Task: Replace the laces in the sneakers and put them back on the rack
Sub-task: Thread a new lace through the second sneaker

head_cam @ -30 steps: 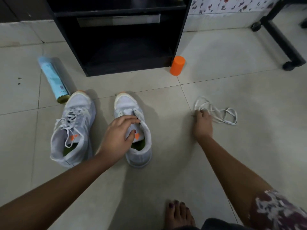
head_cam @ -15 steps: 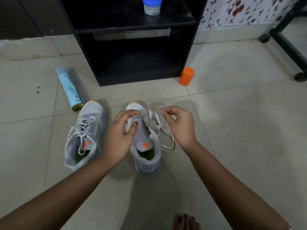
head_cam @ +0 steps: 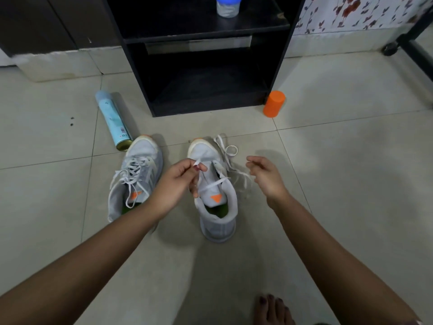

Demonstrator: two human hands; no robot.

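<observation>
View from my own head, looking down at a pale tiled floor (head_cam: 351, 184). My two bare forearms reach forward from the near edge.

My left hand (head_cam: 175, 184) is over the front of the unlaced grey sneaker (head_cam: 219, 225). Its thumb and forefinger pinch one tip of a loose white lace (head_cam: 215, 182), and the other fingers are curled underneath. From that tip the lace crosses the sneaker's tongue, then trails off the right side into loops on the floor beside the toe.

My right hand (head_cam: 267, 174) is raised just right of that sneaker, fingers loosely curled with thumb and forefinger close together. Blurred lace strands pass beside it, and I cannot tell whether it holds any of them.

This sneaker stands upright near the middle of the floor, toe pointing away from me. The second sneaker (head_cam: 143, 153) stands just to its left, also toe away, with its laces in place.

Beyond the shoes is a black rack (head_cam: 281, 66), its lower shelf open and dark. A small jar with a blue lid (head_cam: 228, 5) sits on the upper shelf. A light blue spray can (head_cam: 113, 119) lies on the floor to the far left, its end almost touching the left sneaker's toe. An orange cylinder (head_cam: 274, 103) stands at the rack's right corner. My bare toes (head_cam: 271, 310) show at the near edge.
</observation>
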